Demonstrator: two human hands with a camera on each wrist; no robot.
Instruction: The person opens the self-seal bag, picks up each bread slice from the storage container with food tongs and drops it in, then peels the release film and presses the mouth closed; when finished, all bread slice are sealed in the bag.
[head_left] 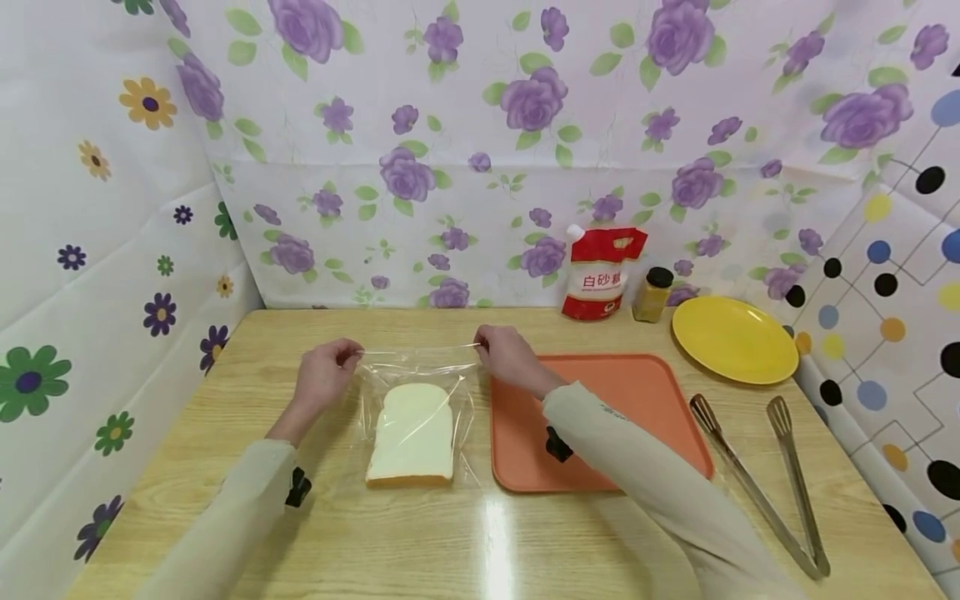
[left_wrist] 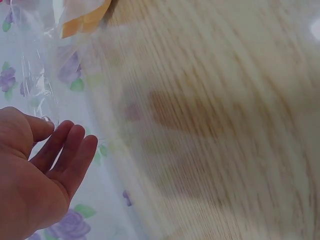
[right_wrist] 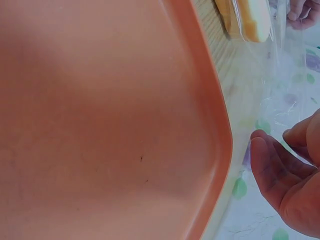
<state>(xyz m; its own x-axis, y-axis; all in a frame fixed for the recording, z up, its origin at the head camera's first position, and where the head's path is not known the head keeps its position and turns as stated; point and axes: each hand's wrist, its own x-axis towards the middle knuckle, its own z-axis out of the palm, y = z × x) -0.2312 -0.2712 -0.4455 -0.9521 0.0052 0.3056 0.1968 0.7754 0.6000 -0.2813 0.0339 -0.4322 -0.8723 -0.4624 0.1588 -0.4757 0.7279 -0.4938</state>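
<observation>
A slice of bread (head_left: 413,433) with a brown crust lies inside a clear plastic bag (head_left: 420,360) on the wooden table. The left hand (head_left: 327,372) pinches the left corner of the bag's far edge between thumb and index finger; in the left wrist view, the other fingers of this hand (left_wrist: 45,165) are spread loosely. At the opposite corner, the right hand (head_left: 512,357) pinches the bag, and the edge stretches straight between both hands. The right wrist view shows the right hand (right_wrist: 292,172) beside the tray, with the bread's crust (right_wrist: 250,20) at the top.
An orange tray (head_left: 600,375) lies under the right forearm. Behind it stand a red and white pouch (head_left: 596,275) and a small jar with a black lid (head_left: 652,296). A yellow plate (head_left: 735,340) and metal tongs (head_left: 765,504) lie at the right.
</observation>
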